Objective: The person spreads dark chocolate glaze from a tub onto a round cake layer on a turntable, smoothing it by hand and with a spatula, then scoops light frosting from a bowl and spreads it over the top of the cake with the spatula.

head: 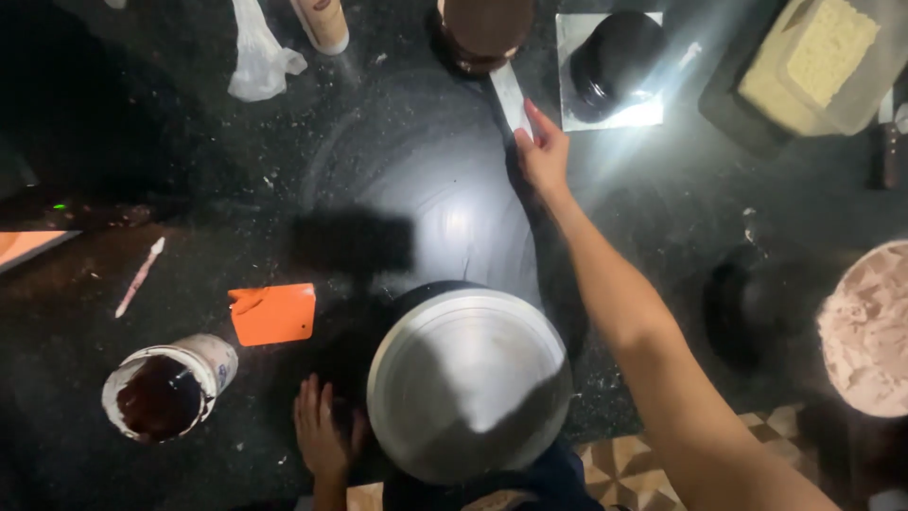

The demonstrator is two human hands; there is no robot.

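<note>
Your right hand (544,156) reaches far across the dark speckled stone counter (189,170), thumb and fingers pinched on the near end of a flat pale metal blade (511,97) whose far end meets a round brown chocolate-coated cake (486,30). Your left hand (320,431) lies flat and open on the counter, fingers spread, just beside the round silver metal turntable (469,383) in front of you. A bright glare pools on the counter between the turntable and the blade. At the near edge, patterned floor tiles (766,431) show.

Left of the turntable lie an orange rectangular plastic scraper (273,314) and a white round tub of dark brown sauce (168,390). At the far edge stand a cream cylindrical bottle (322,23) and a dark glossy cake on a square silver board (615,64). A bowl of pale pink cream (865,331) sits at right.
</note>
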